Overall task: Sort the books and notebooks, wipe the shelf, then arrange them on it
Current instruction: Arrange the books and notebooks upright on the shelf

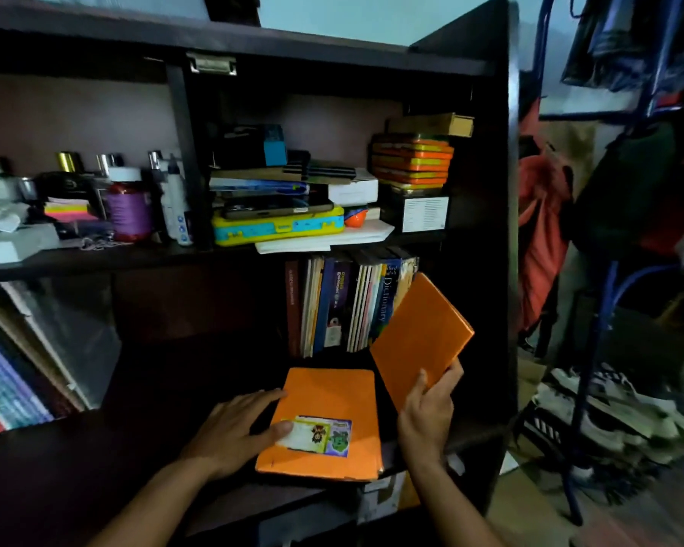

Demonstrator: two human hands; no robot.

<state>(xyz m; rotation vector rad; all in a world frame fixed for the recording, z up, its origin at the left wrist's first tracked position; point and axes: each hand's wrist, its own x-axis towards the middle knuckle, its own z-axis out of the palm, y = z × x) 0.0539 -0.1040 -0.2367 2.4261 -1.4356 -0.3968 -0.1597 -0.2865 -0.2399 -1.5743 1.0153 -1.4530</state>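
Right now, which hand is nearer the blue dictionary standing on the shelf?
Right. The right hand holds a plain orange notebook against the blue dictionary; the left hand rests lower left.

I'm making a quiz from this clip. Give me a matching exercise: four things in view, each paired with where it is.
Things:
1. labelled notebook
2. plain notebook
3. dictionary
4. yellow case

Places:
A. upper shelf, under a pile
B. flat on the lower shelf, left hand on it
C. upright in the book row
D. lifted in the right hand

Pairs: 1-B, 2-D, 3-C, 4-A
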